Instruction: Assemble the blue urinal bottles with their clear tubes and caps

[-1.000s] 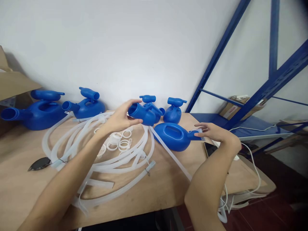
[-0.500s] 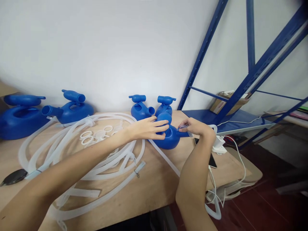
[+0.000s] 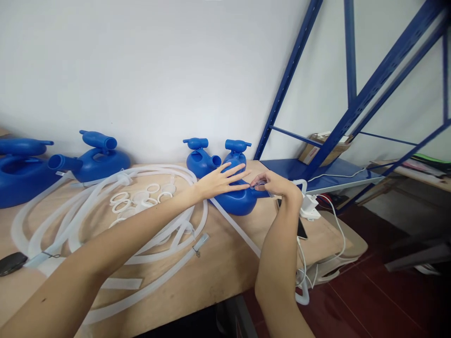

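Observation:
A blue plastic vessel (image 3: pixel 239 202) lies on the wooden table (image 3: pixel 225 267) at the centre right, its neck pointing right. Over its upper side my left hand (image 3: pixel 221 182) is spread, fingers apart, with nothing gripped. My right hand (image 3: pixel 269 183) pinches a small clear piece (image 3: pixel 260 184) at the vessel's neck; its exact shape is too small to tell. Just behind stand two more blue vessels, one with an open mouth (image 3: pixel 200 162), the other (image 3: pixel 235 157) partly covered by my left fingers.
Coiled translucent tubing (image 3: pixel 84 202) and several white rings (image 3: pixel 120 205) lie on the left, with two more blue vessels (image 3: pixel 102 164) behind. A white power adapter (image 3: pixel 309 206), cables and a dark phone (image 3: pixel 302 230) sit right, beside a blue metal rack (image 3: pixel 289 84).
The view has shifted slightly to the right. My left fingers have spread wider and the rounded top part of the vessel under them no longer shows. My right hand keeps its pinch at the neck.

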`<action>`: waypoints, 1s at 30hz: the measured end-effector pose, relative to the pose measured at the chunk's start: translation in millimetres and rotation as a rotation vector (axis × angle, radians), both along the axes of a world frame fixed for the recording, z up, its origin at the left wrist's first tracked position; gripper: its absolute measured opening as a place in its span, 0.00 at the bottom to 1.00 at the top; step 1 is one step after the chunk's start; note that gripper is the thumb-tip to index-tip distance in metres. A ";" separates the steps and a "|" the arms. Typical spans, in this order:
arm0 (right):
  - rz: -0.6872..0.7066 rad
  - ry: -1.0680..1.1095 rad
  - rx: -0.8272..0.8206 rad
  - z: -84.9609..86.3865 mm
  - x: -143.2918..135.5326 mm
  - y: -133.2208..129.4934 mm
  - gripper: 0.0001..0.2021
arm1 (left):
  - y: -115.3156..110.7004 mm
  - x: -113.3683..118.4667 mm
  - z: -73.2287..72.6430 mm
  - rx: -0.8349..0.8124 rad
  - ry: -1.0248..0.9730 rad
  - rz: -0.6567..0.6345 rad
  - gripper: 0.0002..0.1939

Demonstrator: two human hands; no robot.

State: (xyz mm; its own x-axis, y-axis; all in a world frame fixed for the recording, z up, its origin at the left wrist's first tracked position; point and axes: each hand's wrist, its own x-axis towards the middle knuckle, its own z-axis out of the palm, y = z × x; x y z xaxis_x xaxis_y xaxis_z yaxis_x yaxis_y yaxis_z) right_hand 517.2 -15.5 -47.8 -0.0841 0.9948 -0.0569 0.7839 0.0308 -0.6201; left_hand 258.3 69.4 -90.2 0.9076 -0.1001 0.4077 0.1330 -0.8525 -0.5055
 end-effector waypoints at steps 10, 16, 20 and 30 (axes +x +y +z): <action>0.191 -0.112 0.236 -10.7 4.5 -17.8 0.12 | 27.9 -0.5 -52.0 -1.097 -0.568 0.019 0.82; 0.209 -0.493 0.443 -22.6 24.1 -44.5 0.42 | 48.5 -0.6 -68.9 -1.336 -0.509 0.016 0.67; 0.150 -0.827 0.536 -37.6 28.8 -53.4 0.38 | 52.4 1.7 -73.6 -1.261 -0.463 0.000 0.47; 0.147 -0.872 0.700 -69.9 39.8 -39.5 0.38 | 52.5 1.1 -78.6 -1.180 -0.347 -0.014 0.35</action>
State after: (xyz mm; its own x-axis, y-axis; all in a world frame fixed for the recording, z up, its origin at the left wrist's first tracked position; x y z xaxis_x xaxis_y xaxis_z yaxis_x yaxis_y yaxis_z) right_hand 557.0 -55.0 -117.7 -0.4070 0.8148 0.4128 0.9012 0.2844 0.3272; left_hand 259.3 121.9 -168.8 0.7349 0.4843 0.4747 0.0935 -0.7657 0.6364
